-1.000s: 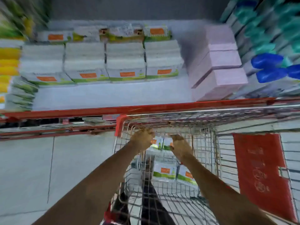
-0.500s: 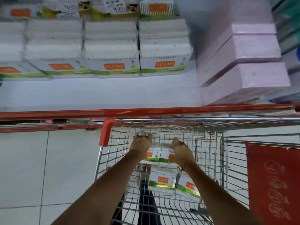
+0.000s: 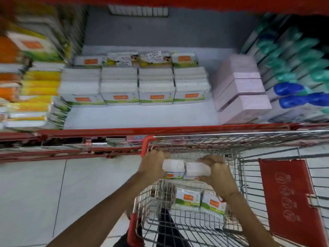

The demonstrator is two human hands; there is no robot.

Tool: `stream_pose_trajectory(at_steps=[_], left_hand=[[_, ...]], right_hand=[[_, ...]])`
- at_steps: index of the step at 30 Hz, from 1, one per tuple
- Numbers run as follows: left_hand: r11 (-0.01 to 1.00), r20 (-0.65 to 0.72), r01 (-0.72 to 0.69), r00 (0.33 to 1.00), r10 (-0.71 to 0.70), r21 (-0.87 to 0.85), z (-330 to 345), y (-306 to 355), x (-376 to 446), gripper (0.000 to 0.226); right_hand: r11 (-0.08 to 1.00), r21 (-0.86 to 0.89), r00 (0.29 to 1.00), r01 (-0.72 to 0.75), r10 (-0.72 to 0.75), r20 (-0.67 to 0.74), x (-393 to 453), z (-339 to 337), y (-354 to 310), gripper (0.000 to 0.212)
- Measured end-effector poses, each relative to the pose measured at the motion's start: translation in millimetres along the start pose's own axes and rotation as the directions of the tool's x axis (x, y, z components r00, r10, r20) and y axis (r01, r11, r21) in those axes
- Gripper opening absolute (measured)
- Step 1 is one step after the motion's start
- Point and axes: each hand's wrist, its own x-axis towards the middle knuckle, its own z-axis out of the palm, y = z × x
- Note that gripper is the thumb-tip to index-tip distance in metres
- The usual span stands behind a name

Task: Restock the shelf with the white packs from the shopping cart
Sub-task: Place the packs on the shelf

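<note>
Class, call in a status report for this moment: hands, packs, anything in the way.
Left hand and right hand clamp two white packs above the cart. Two more packs remain inside. Shelf front bare; nothing blocking.

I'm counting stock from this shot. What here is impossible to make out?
- Head view, far left: yellow and orange packs are motion-blurred, labels unreadable.
- Price tags on the back row: print too small.
- Held white packs: both hands cover the ends.
- Cart: bottom edge cuts it off.
</note>
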Motion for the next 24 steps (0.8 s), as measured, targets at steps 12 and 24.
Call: stream_pose_trajectory(at_steps=[12,24], left_hand=[[0.995,-0.491,0.027,0.868,-0.070,-0.094,-179.2,-54.4,-70.2,0.050],[0.968,-0.427,0.227,0.869,-0.249,-0.102,-195.2,-145.6,-70.3,0.063]], right_hand=[[0.973,0.031,0.904,0.229,-0.201,-0.377,24.6,-100.1,-159.3,0.062],[0.958,-0.025,0.939,0.285,-0.285,-0.192,89.6,-50.4,-257.4,0.066]])
